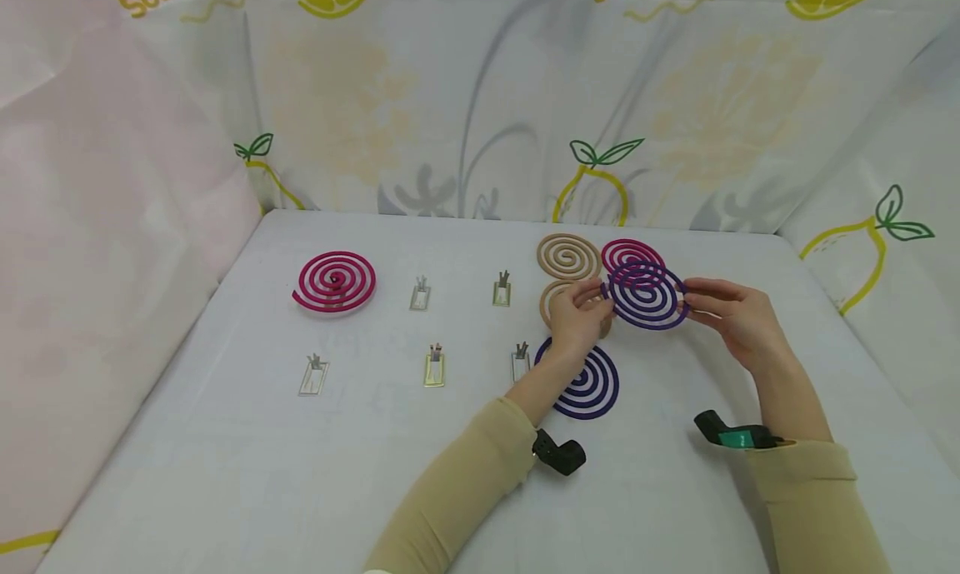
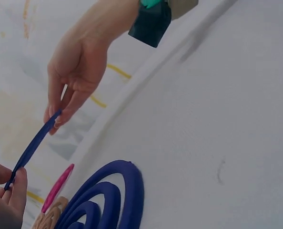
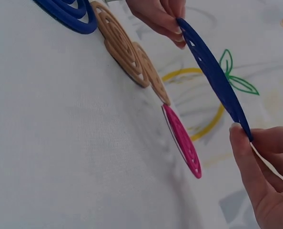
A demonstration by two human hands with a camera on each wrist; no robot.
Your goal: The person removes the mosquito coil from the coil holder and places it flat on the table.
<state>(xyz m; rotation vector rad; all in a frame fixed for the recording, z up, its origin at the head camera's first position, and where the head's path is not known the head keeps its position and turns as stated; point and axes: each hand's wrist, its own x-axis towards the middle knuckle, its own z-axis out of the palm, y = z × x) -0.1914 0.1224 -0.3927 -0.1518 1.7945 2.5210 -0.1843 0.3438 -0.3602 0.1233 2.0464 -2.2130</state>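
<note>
Both hands hold a dark blue mosquito coil (image 3: 209, 67) up off the table, one at each side. My left hand (image 1: 576, 320) pinches its left edge, and my right hand (image 1: 738, 320) pinches the right edge between thumb and fingers. In the head view the held coil overlaps a pink coil (image 1: 632, 243) lying on the table behind it. Beside that lies a tan coil (image 1: 567, 256); a second tan coil (image 3: 120, 40) is partly hidden by my left hand in the head view. Under my left wrist, another blue coil (image 2: 114, 198) rests on the table.
At the left, a pink coil (image 1: 337, 281) sits with a dark bit at its centre. Several small metal coil stands, such as a silver one (image 1: 313, 376) and a gold one (image 1: 434, 367), are spread over the white table (image 1: 300, 474). A lemon-printed cloth (image 1: 450, 99) hangs behind.
</note>
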